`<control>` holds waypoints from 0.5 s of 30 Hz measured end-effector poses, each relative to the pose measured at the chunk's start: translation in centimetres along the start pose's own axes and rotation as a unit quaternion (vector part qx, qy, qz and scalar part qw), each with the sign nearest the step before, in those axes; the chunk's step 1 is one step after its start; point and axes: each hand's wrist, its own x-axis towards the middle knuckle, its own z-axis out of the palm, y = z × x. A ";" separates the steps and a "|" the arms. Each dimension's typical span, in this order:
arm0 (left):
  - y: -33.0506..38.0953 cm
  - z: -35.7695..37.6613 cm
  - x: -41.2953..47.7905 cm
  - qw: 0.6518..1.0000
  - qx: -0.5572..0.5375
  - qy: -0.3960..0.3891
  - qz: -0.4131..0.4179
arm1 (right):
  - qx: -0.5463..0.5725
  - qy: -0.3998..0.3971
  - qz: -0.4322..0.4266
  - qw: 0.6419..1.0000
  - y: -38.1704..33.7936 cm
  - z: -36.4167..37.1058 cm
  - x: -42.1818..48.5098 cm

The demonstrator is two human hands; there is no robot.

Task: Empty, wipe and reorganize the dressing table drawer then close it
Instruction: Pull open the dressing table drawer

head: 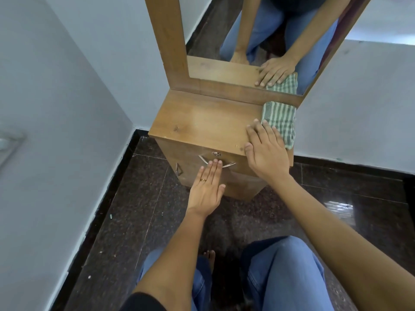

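While the drawer (pixel 215 162) is shut in the near face of the dressing table (pixel 202 122), the task is judged to be either at its very start or at its close — which cannot be told, since the inside is hidden.

Risks noted. If the drawer is to be opened, a lock (pixel 216 153) sits just above the handle (pixel 216 163); should it be engaged, a hard pull could shift the narrow table on the polished floor (pixel 139 198). The folded striped cloth (pixel 279 122) overhangs the right edge of the top and could be knocked off by the hand beside it. A second handle (pixel 178 170) is seen on the left side panel and could be mistaken for the right one.

Hands. The left hand (pixel 207 187) is held flat and open, fingers together and extended, its fingertips (pixel 214 162) touching or just over the handle; nothing is gripped. The right hand (pixel 267 149) is spread wide, palm down on the near right corner of the top, its far fingers touching the cloth's near edge — pressing, not holding.
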 end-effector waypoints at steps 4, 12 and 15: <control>-0.1 0.1 0.6 1.000 0.012 -0.009 -0.007 | -0.003 0.007 0.009 1.000 -0.1 0.0 0.0; -0.3 0.8 0.5 1.000 0.000 0.018 -0.004 | -0.003 0.010 0.008 1.000 -0.1 -0.2 -0.1; 0.1 0.7 0.1 1.000 -0.016 0.022 -0.011 | 0.006 0.007 0.005 1.000 -0.1 -0.2 -0.2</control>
